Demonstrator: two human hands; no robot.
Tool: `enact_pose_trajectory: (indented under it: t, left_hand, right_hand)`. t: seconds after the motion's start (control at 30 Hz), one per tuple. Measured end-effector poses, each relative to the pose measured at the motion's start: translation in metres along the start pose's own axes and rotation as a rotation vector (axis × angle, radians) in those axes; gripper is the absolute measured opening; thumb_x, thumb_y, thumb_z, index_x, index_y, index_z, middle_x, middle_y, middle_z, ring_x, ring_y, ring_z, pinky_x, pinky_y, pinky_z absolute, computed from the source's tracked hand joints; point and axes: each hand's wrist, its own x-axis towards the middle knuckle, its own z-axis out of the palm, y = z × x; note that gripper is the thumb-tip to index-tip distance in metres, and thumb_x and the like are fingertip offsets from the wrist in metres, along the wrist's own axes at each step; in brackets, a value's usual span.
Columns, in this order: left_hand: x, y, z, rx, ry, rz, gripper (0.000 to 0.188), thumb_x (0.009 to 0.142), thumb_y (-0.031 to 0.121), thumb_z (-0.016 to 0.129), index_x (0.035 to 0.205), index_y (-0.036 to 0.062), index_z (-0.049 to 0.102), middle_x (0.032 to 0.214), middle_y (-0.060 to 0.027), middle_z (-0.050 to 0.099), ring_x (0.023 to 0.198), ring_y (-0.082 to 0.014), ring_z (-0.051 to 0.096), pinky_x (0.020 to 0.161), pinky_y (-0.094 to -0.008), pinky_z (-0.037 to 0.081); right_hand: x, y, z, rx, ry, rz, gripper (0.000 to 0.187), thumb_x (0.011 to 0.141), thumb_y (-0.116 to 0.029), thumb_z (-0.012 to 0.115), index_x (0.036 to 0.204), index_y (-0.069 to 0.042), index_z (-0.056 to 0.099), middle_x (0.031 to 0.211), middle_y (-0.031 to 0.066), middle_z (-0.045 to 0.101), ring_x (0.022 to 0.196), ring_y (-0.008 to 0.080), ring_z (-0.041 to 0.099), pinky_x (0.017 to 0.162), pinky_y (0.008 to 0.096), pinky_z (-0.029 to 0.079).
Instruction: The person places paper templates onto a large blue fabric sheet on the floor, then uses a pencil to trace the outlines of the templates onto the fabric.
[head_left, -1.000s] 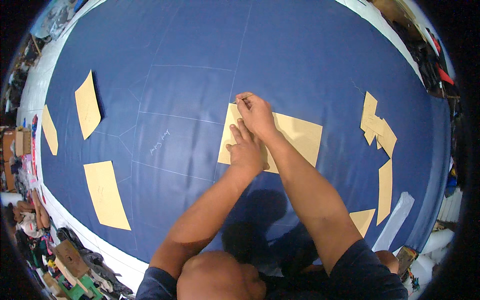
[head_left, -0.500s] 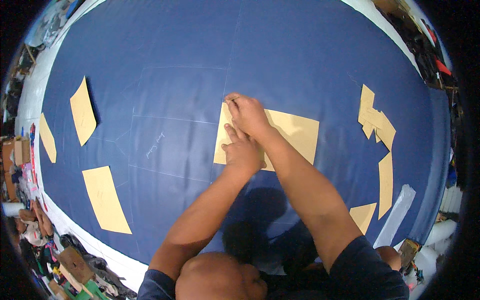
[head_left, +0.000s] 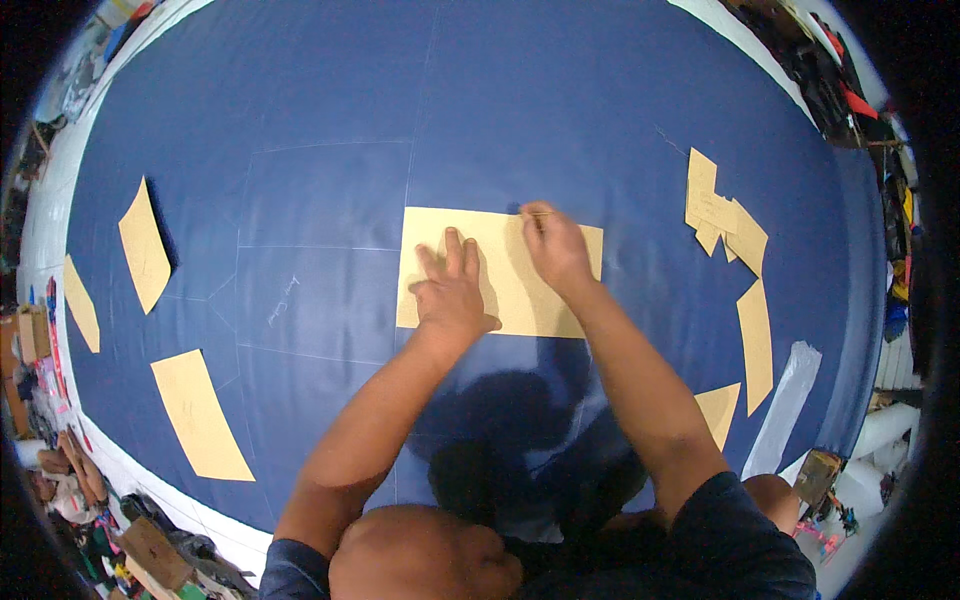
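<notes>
left hand (head_left: 452, 290) flat on tan pattern (head_left: 500, 270) | right hand (head_left: 553, 245) pinching chalk (head_left: 538, 212)

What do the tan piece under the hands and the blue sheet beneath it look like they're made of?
Tan piece: likely stiff paper or thin card, matte, lying flat with crisp straight edges. Blue sheet: probably woven fabric or coated cloth, slight sheen, with faint pale lines drawn on it.
</notes>
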Motion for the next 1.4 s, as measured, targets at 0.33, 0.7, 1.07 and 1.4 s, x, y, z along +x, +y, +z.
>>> enact_pose_trajectory:
  t: [0.33, 0.7, 1.07, 1.4]
  left_hand:
    - [0.026, 0.010, -0.001, 0.159, -0.008, 0.190, 0.125, 0.063, 0.051, 0.093, 0.158, 0.0066, 0.026, 0.160, -0.0331, 0.022, 0.146, -0.0492, 0.033, 0.113, -0.0432, 0.045]
    - [0.031, 0.040, -0.013, 0.446, -0.056, 0.243, 0.125, 0.066, 0.048, 0.092, 0.163, 0.0276, 0.016, 0.163, -0.0284, 0.021, 0.147, -0.0489, 0.031, 0.113, -0.0522, 0.041]
    - [0.047, 0.063, -0.016, 0.172, -0.011, 0.457, 0.093, 0.083, 0.051, 0.073, 0.157, 0.0104, 0.034, 0.152, -0.0206, 0.037, 0.143, -0.0440, 0.036, 0.099, -0.0473, 0.056]
    - [0.048, 0.086, -0.006, 0.204, 0.107, 0.406, 0.099, 0.076, 0.065, 0.077, 0.159, 0.0358, 0.031, 0.141, -0.0195, 0.044, 0.123, -0.0428, 0.050, 0.091, -0.0465, 0.060]
  right_hand:
    - [-0.007, 0.028, -0.016, -0.011, 0.100, 0.047, 0.025, 0.102, -0.025, 0.054, 0.112, -0.005, 0.066, 0.107, 0.0194, 0.072, 0.099, 0.0406, 0.068, 0.086, 0.0489, 0.054]
    - [-0.024, 0.069, -0.052, 0.033, 0.172, 0.124, 0.023, 0.101, -0.025, 0.057, 0.111, -0.005, 0.065, 0.100, 0.0203, 0.072, 0.093, 0.0415, 0.069, 0.081, 0.0493, 0.054]
    - [-0.027, 0.107, -0.058, 0.294, 0.282, 0.179, 0.021, 0.102, -0.020, 0.056, 0.108, -0.002, 0.063, 0.086, 0.0178, 0.073, 0.078, 0.0330, 0.073, 0.075, 0.0430, 0.056]
    - [-0.031, 0.095, -0.061, 0.191, 0.237, 0.126, 0.014, 0.100, -0.013, 0.056, 0.106, -0.001, 0.060, 0.094, 0.0210, 0.070, 0.086, 0.0388, 0.070, 0.076, 0.0475, 0.055]
